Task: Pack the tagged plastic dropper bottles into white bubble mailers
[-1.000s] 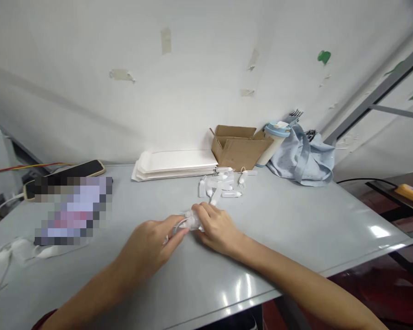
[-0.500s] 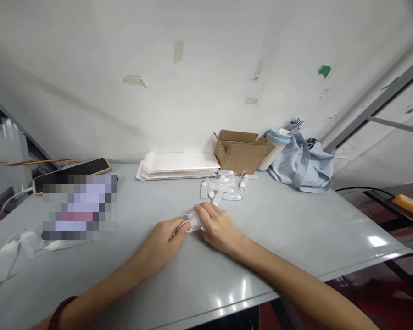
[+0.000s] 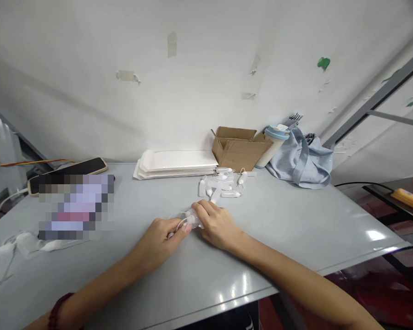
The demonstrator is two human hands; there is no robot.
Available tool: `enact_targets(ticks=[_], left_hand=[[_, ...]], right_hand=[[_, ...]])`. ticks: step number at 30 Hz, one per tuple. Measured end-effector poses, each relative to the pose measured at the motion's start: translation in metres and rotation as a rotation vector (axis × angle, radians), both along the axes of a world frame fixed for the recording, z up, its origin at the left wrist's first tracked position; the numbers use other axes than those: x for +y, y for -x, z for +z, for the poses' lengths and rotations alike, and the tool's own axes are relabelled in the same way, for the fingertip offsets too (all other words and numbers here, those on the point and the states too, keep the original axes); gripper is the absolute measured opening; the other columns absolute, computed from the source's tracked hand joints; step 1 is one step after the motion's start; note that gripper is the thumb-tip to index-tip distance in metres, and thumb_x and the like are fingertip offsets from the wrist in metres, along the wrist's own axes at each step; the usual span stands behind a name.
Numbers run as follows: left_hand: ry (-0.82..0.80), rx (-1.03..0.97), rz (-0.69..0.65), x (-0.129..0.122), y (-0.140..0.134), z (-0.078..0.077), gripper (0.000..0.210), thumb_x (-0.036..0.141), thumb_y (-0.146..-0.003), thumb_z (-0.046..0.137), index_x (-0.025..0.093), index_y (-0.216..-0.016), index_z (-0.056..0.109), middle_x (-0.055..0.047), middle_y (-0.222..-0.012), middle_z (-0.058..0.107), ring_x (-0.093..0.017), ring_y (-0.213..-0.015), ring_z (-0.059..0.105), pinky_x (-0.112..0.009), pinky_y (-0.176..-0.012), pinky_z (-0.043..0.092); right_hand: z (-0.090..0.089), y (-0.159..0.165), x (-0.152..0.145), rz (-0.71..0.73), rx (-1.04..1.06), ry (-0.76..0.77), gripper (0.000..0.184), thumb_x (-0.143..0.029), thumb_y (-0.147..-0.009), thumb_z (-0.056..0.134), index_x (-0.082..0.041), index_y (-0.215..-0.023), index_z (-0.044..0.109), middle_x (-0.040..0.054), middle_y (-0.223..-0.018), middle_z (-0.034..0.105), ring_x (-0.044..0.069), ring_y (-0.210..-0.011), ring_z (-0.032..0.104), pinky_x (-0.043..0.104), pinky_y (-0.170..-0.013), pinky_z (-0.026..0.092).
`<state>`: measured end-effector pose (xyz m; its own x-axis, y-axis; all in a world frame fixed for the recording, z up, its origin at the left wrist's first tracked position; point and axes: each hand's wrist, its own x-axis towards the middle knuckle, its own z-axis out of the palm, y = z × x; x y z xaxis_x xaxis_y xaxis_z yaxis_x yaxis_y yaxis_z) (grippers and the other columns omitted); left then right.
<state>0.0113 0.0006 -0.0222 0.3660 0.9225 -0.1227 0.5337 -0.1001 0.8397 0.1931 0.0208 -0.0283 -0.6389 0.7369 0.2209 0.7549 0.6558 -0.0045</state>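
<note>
Near the middle of the table, my left hand [image 3: 160, 240] and my right hand [image 3: 215, 224] meet over a small clear plastic piece with a white cord [image 3: 192, 218]. Thumb and fingers of my left hand pinch it at the cord side. The fingers of my right hand curl over its other end and partly hide it. Just beyond my right hand lies a loose pile of small translucent tubes with white ends [image 3: 223, 185], some with thin loops. More pieces of this sort [image 3: 22, 243] lie at the table's left edge.
A stack of white padded envelopes [image 3: 177, 162], an open cardboard box [image 3: 241, 153], a cup with a blue lid [image 3: 273, 144] and a light blue cloth bag [image 3: 301, 162] stand along the wall. Left are a blurred-out phone [image 3: 77, 206] and a dark device [image 3: 96, 166] behind it.
The view has shifted slightly. Both hands keep hold of the plastic piece, and more of the white cord shows by my left thumb.
</note>
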Motion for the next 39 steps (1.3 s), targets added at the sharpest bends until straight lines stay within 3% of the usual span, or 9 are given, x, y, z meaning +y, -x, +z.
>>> enact_targets(ticks=[4,6,8,13,17,22,28,33,39], left_hand=[[0.494,-0.218,0.021,0.003,-0.002,0.007,0.043,0.055,-0.083,0.039,0.018,-0.066,0.052,0.008,-0.044,0.033,-0.007,-0.038,0.019,-0.025,-0.041,0.014],[0.574,-0.240,0.032,0.005,-0.001,0.008,0.041,0.054,-0.082,0.040,0.017,-0.068,0.052,0.008,-0.045,0.034,-0.006,-0.037,0.015,-0.025,-0.040,0.011],[0.463,-0.202,0.040,0.004,0.001,0.007,0.037,0.052,-0.081,0.043,0.018,-0.067,0.050,0.008,-0.048,0.034,-0.007,-0.040,0.019,-0.024,-0.042,0.015],[-0.084,0.043,0.011,-0.002,0.002,0.003,0.026,0.044,-0.080,0.048,0.019,-0.073,0.053,0.007,-0.054,0.033,-0.011,-0.050,0.032,-0.024,-0.051,0.025],[-0.132,0.086,0.020,-0.004,-0.001,0.005,0.024,0.041,-0.080,0.049,0.020,-0.069,0.050,0.006,-0.055,0.037,-0.011,-0.049,0.033,-0.025,-0.051,0.026],[0.330,-0.158,0.003,0.002,0.001,0.008,0.034,0.044,-0.081,0.050,0.020,-0.059,0.039,0.008,-0.049,0.036,-0.007,-0.042,0.027,-0.023,-0.044,0.020],[0.821,-0.537,0.025,0.006,0.007,0.008,0.029,0.041,-0.083,0.050,0.017,-0.067,0.050,0.011,-0.044,0.032,-0.003,-0.034,0.014,-0.021,-0.038,0.011],[0.915,-0.694,-0.016,0.008,0.009,0.011,0.029,0.040,-0.082,0.057,0.015,-0.068,0.054,0.011,-0.043,0.033,-0.001,-0.033,0.014,-0.018,-0.036,0.011],[0.916,-0.735,-0.059,0.008,0.010,0.011,0.030,0.040,-0.081,0.059,0.014,-0.067,0.055,0.011,-0.040,0.031,0.000,-0.031,0.013,-0.017,-0.034,0.010]], right_hand=[[0.000,0.000,0.000,-0.011,-0.002,0.003,0.038,-0.008,-0.076,0.050,-0.010,-0.114,0.049,0.0109,-0.100,0.061,0.021,-0.080,0.056,0.027,-0.048,0.034],[0.000,0.000,-0.001,-0.010,-0.006,-0.002,0.036,-0.008,-0.076,0.050,-0.011,-0.112,0.050,0.0104,-0.099,0.061,0.021,-0.080,0.057,0.027,-0.048,0.034],[-0.001,0.000,-0.001,-0.005,-0.011,-0.009,0.034,-0.008,-0.077,0.049,-0.011,-0.111,0.050,0.0101,-0.099,0.060,0.020,-0.079,0.057,0.028,-0.048,0.034],[-0.003,0.001,-0.001,-0.003,-0.003,-0.016,0.030,-0.010,-0.079,0.050,-0.011,-0.109,0.050,0.0101,-0.095,0.060,0.020,-0.077,0.056,0.026,-0.048,0.034],[-0.004,0.002,-0.001,-0.005,0.015,-0.017,0.028,-0.010,-0.080,0.049,-0.012,-0.108,0.050,0.0101,-0.094,0.059,0.019,-0.076,0.055,0.026,-0.049,0.035],[-0.002,0.002,-0.003,-0.002,-0.004,-0.014,0.031,-0.008,-0.077,0.047,-0.013,-0.108,0.050,0.0096,-0.094,0.060,0.020,-0.077,0.055,0.027,-0.048,0.035],[-0.005,0.002,-0.002,0.009,0.011,-0.160,0.023,-0.010,-0.084,0.044,-0.013,-0.106,0.052,0.0095,-0.090,0.061,0.019,-0.073,0.052,0.027,-0.050,0.036],[-0.004,0.001,-0.002,0.008,0.040,-0.389,0.025,-0.008,-0.090,0.034,-0.012,-0.105,0.053,0.0097,-0.088,0.061,0.018,-0.070,0.048,0.028,-0.054,0.037],[-0.001,0.000,-0.005,0.026,0.091,-0.438,0.024,-0.009,-0.089,0.034,-0.010,-0.101,0.055,0.0108,-0.087,0.061,0.019,-0.071,0.048,0.028,-0.054,0.039]])
